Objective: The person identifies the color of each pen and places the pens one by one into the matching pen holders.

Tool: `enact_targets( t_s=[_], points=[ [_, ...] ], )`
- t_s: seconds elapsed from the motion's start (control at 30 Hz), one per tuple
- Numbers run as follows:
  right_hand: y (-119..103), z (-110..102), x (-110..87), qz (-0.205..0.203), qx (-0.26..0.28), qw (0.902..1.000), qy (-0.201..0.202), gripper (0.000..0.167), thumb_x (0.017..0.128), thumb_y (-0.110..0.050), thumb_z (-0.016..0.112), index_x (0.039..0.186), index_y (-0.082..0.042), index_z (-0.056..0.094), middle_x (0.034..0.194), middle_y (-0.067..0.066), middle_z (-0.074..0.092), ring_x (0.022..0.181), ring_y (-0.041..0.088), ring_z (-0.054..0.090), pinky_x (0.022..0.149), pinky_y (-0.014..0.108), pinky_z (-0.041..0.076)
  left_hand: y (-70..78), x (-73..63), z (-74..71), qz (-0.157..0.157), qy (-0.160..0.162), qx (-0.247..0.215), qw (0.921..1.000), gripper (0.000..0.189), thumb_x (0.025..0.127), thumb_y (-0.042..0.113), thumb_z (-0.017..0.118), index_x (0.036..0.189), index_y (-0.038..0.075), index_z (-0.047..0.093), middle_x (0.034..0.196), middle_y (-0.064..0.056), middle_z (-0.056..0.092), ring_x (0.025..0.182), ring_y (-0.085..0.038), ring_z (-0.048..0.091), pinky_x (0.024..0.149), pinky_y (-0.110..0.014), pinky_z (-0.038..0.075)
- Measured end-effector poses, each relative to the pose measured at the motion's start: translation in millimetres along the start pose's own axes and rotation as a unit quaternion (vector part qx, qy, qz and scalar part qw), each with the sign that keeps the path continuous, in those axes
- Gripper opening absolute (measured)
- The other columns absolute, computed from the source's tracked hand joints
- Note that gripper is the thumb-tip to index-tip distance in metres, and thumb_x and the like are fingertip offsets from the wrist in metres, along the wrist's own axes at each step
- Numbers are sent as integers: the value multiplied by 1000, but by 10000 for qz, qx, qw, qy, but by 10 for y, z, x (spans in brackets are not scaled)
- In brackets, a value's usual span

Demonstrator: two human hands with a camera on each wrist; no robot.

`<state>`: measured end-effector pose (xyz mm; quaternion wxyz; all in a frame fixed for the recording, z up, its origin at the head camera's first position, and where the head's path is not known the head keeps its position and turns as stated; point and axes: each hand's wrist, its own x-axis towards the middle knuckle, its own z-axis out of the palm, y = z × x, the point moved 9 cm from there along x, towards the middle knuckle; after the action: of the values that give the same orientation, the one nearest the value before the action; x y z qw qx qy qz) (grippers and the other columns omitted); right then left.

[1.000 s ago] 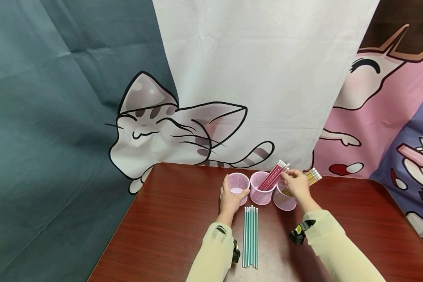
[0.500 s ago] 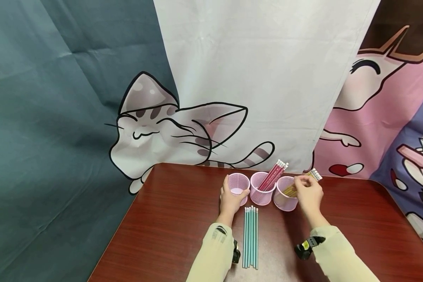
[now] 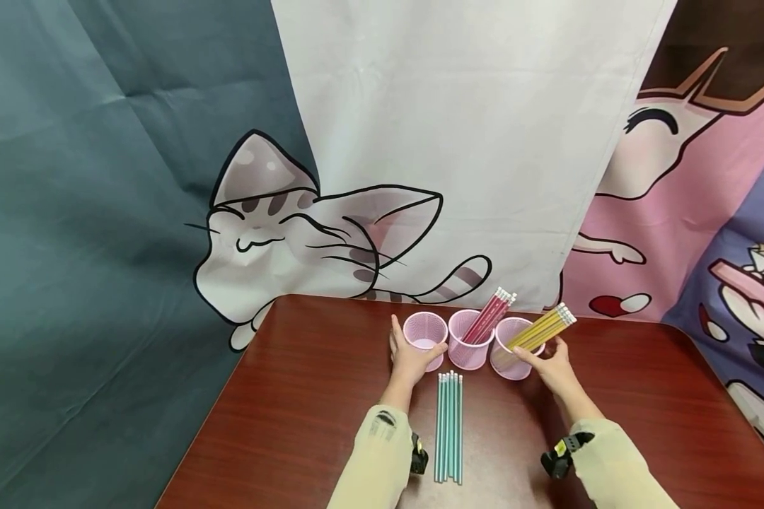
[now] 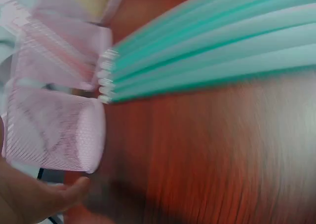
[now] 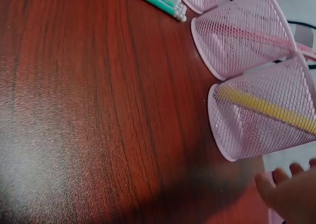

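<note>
Three pink mesh pencil cups stand in a row. My left hand [image 3: 414, 360] is spread around the left cup [image 3: 425, 329], thumb across its front and fingers off its left side; in the left wrist view a small gap shows between fingers and cup. Red pencils [image 3: 489, 315] lean right in the middle cup [image 3: 467, 355]. Yellow pencils [image 3: 542, 326] lean right in the right cup [image 3: 508, 367]. My right hand [image 3: 555, 371] is beside that cup, thumb in front of it, fingers loosely extended; the right wrist view shows them apart from the mesh [image 5: 261, 120].
Several teal pencils [image 3: 448, 428] lie side by side on the brown table [image 3: 293, 396], in front of the cups, white eraser ends towards them. A cloth backdrop [image 3: 382, 141] with cartoon figures hangs behind the table's far edge.
My right hand has gone from the red pencils past the yellow pencils to the right cup's side, its fingers spreading. My left fingers have moved slightly away from the left cup.
</note>
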<state>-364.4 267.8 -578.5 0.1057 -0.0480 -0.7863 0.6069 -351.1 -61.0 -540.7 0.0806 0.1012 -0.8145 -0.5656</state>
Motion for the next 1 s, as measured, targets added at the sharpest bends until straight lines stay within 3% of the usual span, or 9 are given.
enact_targets(
  t_s=[0.07,0.13,0.2,0.3,0.37,0.47,0.63,0.8,1.0],
  points=[
    [-114,100,-26,-223,277,9984,-431,77,76,-18,76,132,1,26,116,16,47,95,4,49,78,14,38,-110,-62,-62,-238,-102,-59,9996,115,61,43,83,148,19,12,144,-24,22,128,-45,26,101,-57,26],
    [-294,168,-77,-370,520,9962,-600,74,75,-11,76,129,4,27,114,16,46,94,3,50,81,14,38,-239,-139,-105,-524,-337,-273,9977,102,66,40,81,143,12,22,135,-25,33,119,-43,36,94,-55,34],
    [-438,196,-115,-465,647,9949,-621,73,73,-5,75,128,7,27,113,17,46,94,4,49,82,14,37,-345,-218,-96,-693,-775,-415,9937,84,70,33,80,134,5,33,118,-22,47,102,-39,50,79,-47,45],
    [-520,203,-121,-413,928,9930,-606,72,73,4,73,128,8,26,112,15,47,94,7,51,83,14,38,-384,-327,15,-573,-1694,-270,9835,50,76,21,76,112,-1,49,88,-13,58,73,-26,57,58,-33,46],
    [-493,191,-108,-305,1060,9924,-554,73,73,6,72,129,6,26,110,12,48,93,7,52,82,14,38,-365,-388,88,-308,-2081,295,9772,31,77,18,75,96,1,57,75,-5,59,64,-18,56,54,-28,44],
    [-454,215,-84,-264,1076,9916,-665,73,73,4,73,129,5,26,110,12,50,93,8,54,81,14,40,-331,-427,129,24,-2023,1417,9690,20,78,24,73,75,9,60,66,3,56,62,-11,52,56,-25,42],
    [-364,276,-73,111,909,9926,-797,77,77,-3,73,133,0,21,120,15,43,101,8,48,85,13,35,-340,-464,133,-120,-1664,2888,9427,31,76,42,71,64,19,55,63,7,52,62,-10,49,55,-31,41],
    [-268,305,-63,693,887,9896,-891,79,81,-5,69,136,-7,13,132,14,32,115,16,35,95,20,24,-351,-482,164,-139,-1670,3401,9253,34,75,45,72,63,19,52,62,6,50,61,-11,48,53,-32,40],
    [-316,284,-84,751,977,9884,-888,81,81,-4,69,137,-7,10,133,14,28,121,22,29,104,36,18,-333,-464,203,-34,-1819,3485,9195,28,76,37,71,62,19,54,62,5,51,61,-12,50,53,-33,41]
  ],
)
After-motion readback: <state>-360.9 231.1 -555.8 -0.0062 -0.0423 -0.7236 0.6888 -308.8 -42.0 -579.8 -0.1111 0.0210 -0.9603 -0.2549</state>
